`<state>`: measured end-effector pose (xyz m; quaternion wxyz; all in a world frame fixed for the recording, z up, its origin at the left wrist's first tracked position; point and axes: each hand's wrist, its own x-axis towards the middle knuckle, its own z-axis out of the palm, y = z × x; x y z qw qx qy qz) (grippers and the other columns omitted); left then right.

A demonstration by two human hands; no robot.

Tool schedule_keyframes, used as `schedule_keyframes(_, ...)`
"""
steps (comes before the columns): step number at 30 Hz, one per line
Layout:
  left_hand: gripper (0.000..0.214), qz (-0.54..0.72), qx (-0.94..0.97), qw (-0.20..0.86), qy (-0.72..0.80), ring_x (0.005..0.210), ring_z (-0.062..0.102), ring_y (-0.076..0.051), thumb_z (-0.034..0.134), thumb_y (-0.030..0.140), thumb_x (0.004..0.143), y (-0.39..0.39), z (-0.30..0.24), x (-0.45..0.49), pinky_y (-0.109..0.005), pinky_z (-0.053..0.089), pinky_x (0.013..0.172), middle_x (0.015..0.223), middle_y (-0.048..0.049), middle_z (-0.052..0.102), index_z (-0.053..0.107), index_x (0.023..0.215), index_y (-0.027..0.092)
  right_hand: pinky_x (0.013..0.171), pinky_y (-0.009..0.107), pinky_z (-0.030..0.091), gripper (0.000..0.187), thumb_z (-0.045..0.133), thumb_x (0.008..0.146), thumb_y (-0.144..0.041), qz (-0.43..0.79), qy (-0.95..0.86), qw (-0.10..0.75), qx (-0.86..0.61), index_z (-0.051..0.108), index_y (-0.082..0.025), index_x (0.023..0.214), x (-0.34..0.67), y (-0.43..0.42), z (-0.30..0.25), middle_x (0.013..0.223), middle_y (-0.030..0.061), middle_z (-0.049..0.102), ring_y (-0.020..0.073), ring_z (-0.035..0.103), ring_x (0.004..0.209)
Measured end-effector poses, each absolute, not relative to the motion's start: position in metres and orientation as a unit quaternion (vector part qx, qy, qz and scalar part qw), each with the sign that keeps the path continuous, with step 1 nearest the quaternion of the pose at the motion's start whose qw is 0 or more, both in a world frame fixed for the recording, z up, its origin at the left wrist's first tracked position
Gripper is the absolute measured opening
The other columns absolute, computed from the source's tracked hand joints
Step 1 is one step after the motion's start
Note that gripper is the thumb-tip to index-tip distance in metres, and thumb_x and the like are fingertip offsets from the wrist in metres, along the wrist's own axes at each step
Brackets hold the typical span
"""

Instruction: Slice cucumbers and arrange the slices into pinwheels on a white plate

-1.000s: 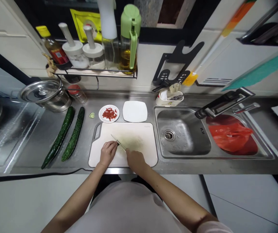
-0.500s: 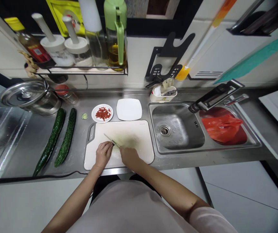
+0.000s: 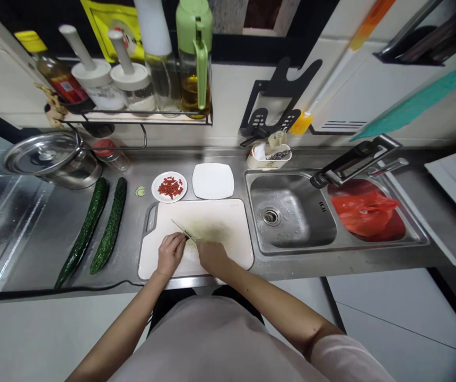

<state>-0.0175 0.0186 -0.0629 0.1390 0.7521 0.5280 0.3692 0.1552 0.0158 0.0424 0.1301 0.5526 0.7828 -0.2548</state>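
My right hand (image 3: 213, 255) is wrapped round the handle of a knife (image 3: 180, 227), whose thin blade points up and left over the white cutting board (image 3: 156, 265). My left hand (image 3: 171, 251) is closed beside the blade, fingertips pinched together near a small dark spot. What those fingers hold is hidden. A pale green smear marks the middle of the board. Behind the board are a small plate (image 3: 155, 190) of red pieces and a bare white square plate (image 3: 212, 181). Two long green cucumbers (image 3: 85, 233) lie to the left, near some pale green slices (image 3: 140, 191).
To the right is a steel sink (image 3: 295, 212) with a black faucet (image 3: 343, 162); a red plastic bag (image 3: 365, 212) sits in its smaller basin. A lidded pot (image 3: 53, 159) stands at back left, below a rack (image 3: 140, 118) of bottles and jars.
The view has shifted very slightly. Both hands and the knife keep nearly the same place over the board.
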Motion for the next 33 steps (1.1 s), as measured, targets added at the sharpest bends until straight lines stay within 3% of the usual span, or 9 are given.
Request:
schedule_keyframes(9,0.016,0.374,0.749,0.145,0.527,0.089,0.063,-0.018,0.053,0.025,0.090,0.019,-0.065,-0.018,-0.035,0.052,0.083,0.097,-0.0063,0.069,0.067,0.097,0.021,0.072,0.032,0.051,0.028,0.038,0.086,-0.008,-0.253,0.782,0.129,0.555,0.057,-0.014,0.106,0.160,0.013,0.036,0.090,0.0127,0.069,0.0235,0.068,0.087)
schedule_keyframes(33,0.017,0.372,0.748,0.145,0.531,0.090,0.063,-0.017,0.053,0.024,0.090,0.019,-0.064,-0.017,-0.034,0.051,0.083,0.098,-0.0060,0.070,0.067,0.099,0.021,0.074,0.032,0.051,0.026,0.036,0.090,-0.009,-0.254,0.784,0.108,0.556,0.058,-0.012,0.104,0.151,0.022,0.027,0.088,0.0138,0.069,0.0235,0.067,0.091)
